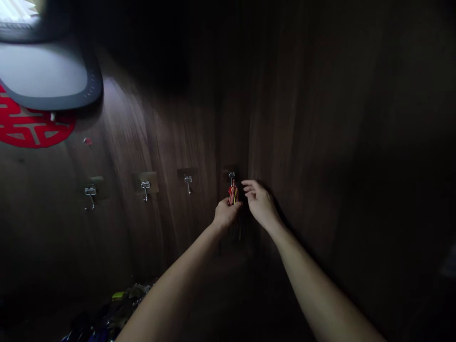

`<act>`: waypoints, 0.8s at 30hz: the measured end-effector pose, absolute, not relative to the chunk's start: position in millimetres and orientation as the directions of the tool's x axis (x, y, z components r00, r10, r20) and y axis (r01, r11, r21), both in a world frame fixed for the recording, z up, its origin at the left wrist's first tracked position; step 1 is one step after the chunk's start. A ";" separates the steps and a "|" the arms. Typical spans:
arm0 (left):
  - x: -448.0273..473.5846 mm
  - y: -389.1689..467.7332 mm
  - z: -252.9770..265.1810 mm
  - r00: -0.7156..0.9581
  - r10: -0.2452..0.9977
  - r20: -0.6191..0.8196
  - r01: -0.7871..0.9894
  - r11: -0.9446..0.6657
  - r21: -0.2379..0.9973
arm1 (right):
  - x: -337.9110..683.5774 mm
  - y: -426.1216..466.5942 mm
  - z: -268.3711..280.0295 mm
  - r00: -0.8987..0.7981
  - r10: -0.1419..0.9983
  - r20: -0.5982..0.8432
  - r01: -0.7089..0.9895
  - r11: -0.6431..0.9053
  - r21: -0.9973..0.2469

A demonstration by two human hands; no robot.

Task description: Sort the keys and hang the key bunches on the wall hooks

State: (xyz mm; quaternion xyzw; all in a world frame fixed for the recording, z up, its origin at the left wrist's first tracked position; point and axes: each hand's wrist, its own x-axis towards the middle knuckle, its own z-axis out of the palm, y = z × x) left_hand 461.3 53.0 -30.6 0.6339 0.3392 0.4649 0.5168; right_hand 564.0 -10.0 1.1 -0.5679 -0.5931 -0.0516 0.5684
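My left hand point(226, 213) is closed around a small red and yellow trinket point(233, 194), whose exact kind I cannot make out. The trinket's top reaches a metal hook point(232, 175) stuck on the dark wood-grain wall; whether it hangs from the hook is unclear. Just right of it, my right hand point(257, 197) is held with its fingers stretched toward the trinket and apart from it, with nothing in them. Thin dark shapes dangle below my left hand, too dim to name.
Three more hooks, a left one point(90, 192), a middle one point(145, 186) and a right one point(188, 180), line the wall. Upper left are a grey cap point(46, 71) and a red paper cutout point(39, 130). Cluttered items point(117, 304) lie lower left. A side wall point(302, 133) rises at right.
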 end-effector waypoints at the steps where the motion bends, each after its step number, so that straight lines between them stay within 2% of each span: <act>1: 459.6 52.6 -31.0 0.333 0.912 0.240 -0.037 -0.242 0.970 | 563.4 -7.0 6.8 0.262 0.606 0.751 0.770 0.338 -0.542; 4: 454.3 49.2 -30.1 0.306 0.916 0.258 0.012 -0.274 0.962 | 561.0 1.5 17.7 0.153 0.631 0.761 0.879 0.264 -0.397; 7: 452.1 43.9 -25.3 0.299 0.913 0.278 0.031 -0.301 0.953 | 560.8 5.2 20.6 0.104 0.687 0.719 0.918 0.212 -0.336; 11: 456.5 36.7 -8.0 0.333 0.893 0.303 -0.004 -0.320 0.948 | 563.5 4.2 25.9 0.097 0.729 0.677 0.932 0.173 -0.319; 16: 445.9 25.0 8.3 0.410 0.869 0.278 -0.088 -0.266 0.960 | 566.3 3.2 32.0 0.108 0.764 0.637 0.910 0.182 -0.372; 19: 415.0 10.5 -18.5 0.451 0.873 0.185 -0.043 -0.186 0.982 | 567.1 3.1 26.2 0.142 0.760 0.634 0.897 0.171 -0.407; 24: 343.2 -21.4 -114.0 0.412 0.909 -0.057 0.162 -0.011 0.987 | 559.5 -0.8 6.5 0.144 0.705 0.694 0.882 0.227 -0.413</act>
